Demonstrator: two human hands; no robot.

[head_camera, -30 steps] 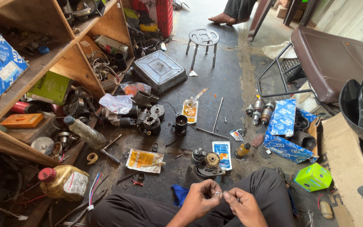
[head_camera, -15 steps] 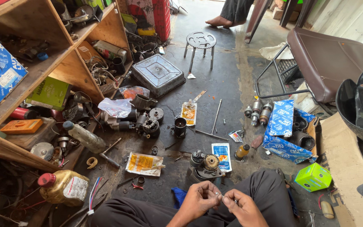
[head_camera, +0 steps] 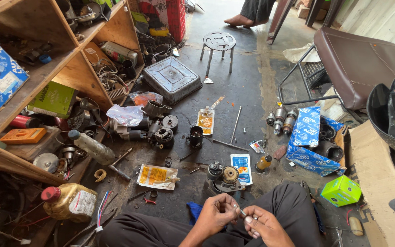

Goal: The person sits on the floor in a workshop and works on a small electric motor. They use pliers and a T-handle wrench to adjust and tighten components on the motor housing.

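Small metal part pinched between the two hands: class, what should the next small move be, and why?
Probably keep both hands close over the lap and keep the small metal part pinched: the left hand and right hand share the grip, and a dropped piece could vanish among the starter motor parts on the cluttered floor.

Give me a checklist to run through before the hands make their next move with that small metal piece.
1. Small metal piece pinched between both hands: ok.
2. Left hand grips it from the left: ok.
3. Right hand meets it with its fingertips: ok.
4. Round motor part sits on the floor just ahead of the hands: ok.
5. Long T-shaped tool lies flat on the floor, untouched: ok.
6. Exact kind of the piece held: cannot tell, too small.
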